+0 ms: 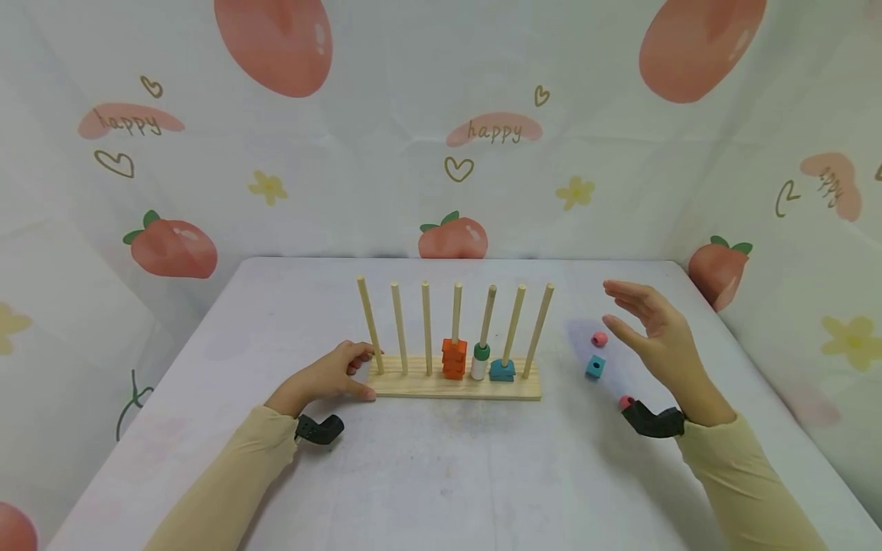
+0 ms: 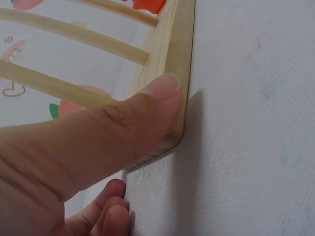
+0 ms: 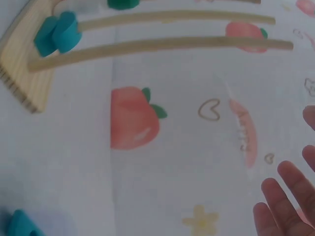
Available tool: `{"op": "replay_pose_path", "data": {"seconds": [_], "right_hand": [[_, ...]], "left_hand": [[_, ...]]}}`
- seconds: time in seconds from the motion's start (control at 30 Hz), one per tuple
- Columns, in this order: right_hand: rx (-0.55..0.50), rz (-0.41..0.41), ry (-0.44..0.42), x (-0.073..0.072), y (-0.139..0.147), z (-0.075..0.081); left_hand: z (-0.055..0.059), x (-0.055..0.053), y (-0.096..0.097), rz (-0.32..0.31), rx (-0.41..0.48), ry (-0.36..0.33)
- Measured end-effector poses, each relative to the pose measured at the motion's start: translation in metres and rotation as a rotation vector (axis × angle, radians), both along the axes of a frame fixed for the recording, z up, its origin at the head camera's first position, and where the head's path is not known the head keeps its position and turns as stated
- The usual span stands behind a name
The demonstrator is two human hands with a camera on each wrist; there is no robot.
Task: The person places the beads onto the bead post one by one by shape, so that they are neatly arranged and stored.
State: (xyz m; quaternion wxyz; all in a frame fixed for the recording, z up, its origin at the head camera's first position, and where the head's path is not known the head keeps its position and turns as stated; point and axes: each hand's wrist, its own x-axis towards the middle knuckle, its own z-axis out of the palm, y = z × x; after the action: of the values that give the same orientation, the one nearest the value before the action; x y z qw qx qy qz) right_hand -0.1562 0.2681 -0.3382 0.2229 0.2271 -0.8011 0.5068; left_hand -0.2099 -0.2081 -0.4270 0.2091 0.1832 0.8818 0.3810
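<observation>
Right at the middle of the table [image 1: 413, 474] stands the wooden rack [image 1: 413, 389], 7 pegs [image 1: 427, 329] up, and the left hand [image 1: 338, 375] has it by the 9 o'clock end: thumb pressed on the near edge, fingers bent round toward the far side. Count from 9 o'clock: the 4th peg wears orange blocks [image 1: 454, 360], the 5th a green bead [image 1: 481, 352] over a white bead [image 1: 478, 370], the 6th blue pieces [image 1: 502, 372]. Out between 2 and 3 o'clock from the rack, the right hand [image 1: 654, 321] hangs raised, thumb wide of the fingers, holding nothing. Near it lies a blue cube [image 1: 595, 369], with 1 pink bead [image 1: 599, 339] at its 12 o'clock and another, partly hidden by the black wrist mount [image 1: 651, 422], between 4 and 5 o'clock.
</observation>
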Motion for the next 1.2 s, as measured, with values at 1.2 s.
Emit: {"op": "replay_pose_path", "data": {"seconds": [1.2], "right_hand": [[0.438,-0.006,-0.646,-0.016,0.043,-0.071]], "left_hand": [[0.004,0.003,0.003,0.006,-0.014,-0.002]]}}
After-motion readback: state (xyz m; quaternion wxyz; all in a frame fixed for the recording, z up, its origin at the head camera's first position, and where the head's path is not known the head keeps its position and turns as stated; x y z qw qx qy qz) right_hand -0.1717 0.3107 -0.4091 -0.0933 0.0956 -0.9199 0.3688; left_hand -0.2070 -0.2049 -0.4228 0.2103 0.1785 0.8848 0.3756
